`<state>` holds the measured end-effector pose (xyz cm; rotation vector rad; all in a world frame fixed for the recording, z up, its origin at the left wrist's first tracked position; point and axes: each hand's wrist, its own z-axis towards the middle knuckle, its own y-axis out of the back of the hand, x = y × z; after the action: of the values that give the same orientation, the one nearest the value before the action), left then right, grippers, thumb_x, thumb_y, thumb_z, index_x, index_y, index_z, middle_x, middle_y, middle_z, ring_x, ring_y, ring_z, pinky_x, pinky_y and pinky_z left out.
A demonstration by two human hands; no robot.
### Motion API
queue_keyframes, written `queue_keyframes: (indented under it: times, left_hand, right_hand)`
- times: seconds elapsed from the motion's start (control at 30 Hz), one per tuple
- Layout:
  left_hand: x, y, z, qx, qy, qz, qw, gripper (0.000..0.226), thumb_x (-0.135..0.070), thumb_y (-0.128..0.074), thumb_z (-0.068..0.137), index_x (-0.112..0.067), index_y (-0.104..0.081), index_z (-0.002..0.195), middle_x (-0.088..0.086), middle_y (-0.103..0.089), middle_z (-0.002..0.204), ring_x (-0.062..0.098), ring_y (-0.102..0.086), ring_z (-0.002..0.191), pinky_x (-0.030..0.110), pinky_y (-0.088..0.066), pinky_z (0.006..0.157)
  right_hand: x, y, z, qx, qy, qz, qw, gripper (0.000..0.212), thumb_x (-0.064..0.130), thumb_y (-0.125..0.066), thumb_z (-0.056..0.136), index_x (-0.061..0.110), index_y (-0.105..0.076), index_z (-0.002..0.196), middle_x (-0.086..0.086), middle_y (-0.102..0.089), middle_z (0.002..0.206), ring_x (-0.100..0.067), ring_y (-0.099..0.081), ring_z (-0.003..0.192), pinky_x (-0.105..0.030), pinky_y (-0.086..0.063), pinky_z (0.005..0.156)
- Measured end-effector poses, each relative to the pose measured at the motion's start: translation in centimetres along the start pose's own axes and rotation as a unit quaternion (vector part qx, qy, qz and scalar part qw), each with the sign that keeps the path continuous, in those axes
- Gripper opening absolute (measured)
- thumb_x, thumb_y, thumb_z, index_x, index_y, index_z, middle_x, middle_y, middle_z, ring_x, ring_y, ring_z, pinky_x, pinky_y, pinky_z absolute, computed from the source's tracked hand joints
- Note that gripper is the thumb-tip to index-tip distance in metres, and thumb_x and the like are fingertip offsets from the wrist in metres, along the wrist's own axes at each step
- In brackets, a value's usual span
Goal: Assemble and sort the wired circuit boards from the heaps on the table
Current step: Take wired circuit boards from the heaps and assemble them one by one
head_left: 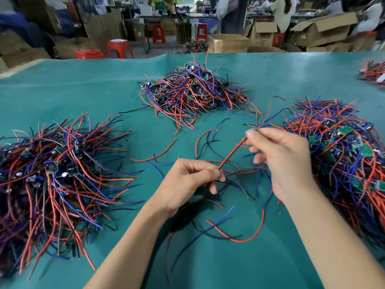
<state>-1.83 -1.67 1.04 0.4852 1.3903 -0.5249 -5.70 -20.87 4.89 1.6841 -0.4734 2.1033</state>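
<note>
A red wire stretches taut between my two hands above the green table mat. My left hand pinches its lower end. My right hand pinches its upper end, where blue and dark wires fan out past the fingertips. More wires hang below both hands; any board on them is hidden. Heaps of wired circuit boards lie to the left, at the far centre and to the right, the right one showing several green boards.
Loose red, blue and black wires are scattered on the mat around and under my hands. A fourth heap sits at the far right edge. Beyond the table stand red stools, cardboard boxes and people working.
</note>
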Motion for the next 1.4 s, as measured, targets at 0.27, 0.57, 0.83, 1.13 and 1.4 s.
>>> queue_keyframes:
  times: [0.27, 0.57, 0.83, 1.13, 1.4]
  left_hand:
    - [0.2, 0.2, 0.1, 0.011, -0.012, 0.005, 1.000, 0.019, -0.009, -0.063, 0.092, -0.006, -0.075, 0.078, 0.008, -0.067, 0.064, 0.013, -0.058, 0.065, 0.017, -0.045, 0.073]
    - [0.2, -0.4, 0.2, -0.032, -0.003, 0.010, 0.999, 0.022, 0.003, -0.055, 0.094, 0.013, -0.064, 0.077, 0.004, -0.070, 0.071, 0.004, -0.063, 0.078, 0.013, -0.043, 0.072]
    - [0.0, -0.3, 0.1, -0.060, 0.010, -0.009, 0.998, 0.018, 0.007, -0.054, 0.093, 0.010, -0.066, 0.081, 0.012, -0.069, 0.074, 0.011, -0.063, 0.079, 0.014, -0.045, 0.074]
    - [0.1, -0.2, 0.2, -0.057, 0.021, -0.006, 0.998, 0.015, 0.007, -0.055, 0.093, 0.010, -0.069, 0.090, 0.014, -0.067, 0.074, 0.009, -0.057, 0.066, 0.017, -0.044, 0.070]
    - [0.2, -0.3, 1.0, -0.172, 0.044, -0.121, 0.977, 0.015, 0.000, -0.049, 0.098, -0.001, -0.064, 0.101, 0.016, -0.070, 0.084, 0.014, -0.067, 0.076, 0.019, -0.054, 0.067]
  right_hand:
    - [4.7, 5.3, 1.7, -0.072, 0.007, -0.004, 0.997, 0.016, 0.024, -0.074, 0.075, 0.011, -0.074, 0.084, 0.003, -0.068, 0.062, -0.004, -0.052, 0.048, -0.015, -0.041, 0.043]
    - [8.3, 7.8, 4.4, 0.005, 0.006, -0.530, 0.848, 0.044, 0.073, -0.063, 0.057, 0.033, -0.072, 0.072, -0.001, -0.075, 0.079, -0.032, -0.071, 0.085, -0.041, -0.054, 0.067]
    - [-0.8, -11.3, 7.6, 0.228, 0.066, -0.602, 0.762, 0.032, 0.028, -0.064, 0.092, 0.026, -0.063, 0.124, -0.009, -0.063, 0.130, -0.034, -0.060, 0.121, -0.040, -0.049, 0.095]
    - [-3.4, -14.9, 11.5, 0.221, -0.025, -0.593, 0.774, 0.022, 0.019, -0.056, 0.099, 0.008, -0.058, 0.118, -0.019, -0.060, 0.133, -0.038, -0.059, 0.118, -0.036, -0.044, 0.083]
    - [1.3, -8.2, 6.5, 0.282, -0.049, -0.404, 0.869, 0.033, 0.026, -0.057, 0.101, 0.008, -0.049, 0.074, -0.012, -0.046, 0.066, -0.021, -0.042, 0.059, -0.027, -0.026, 0.050]
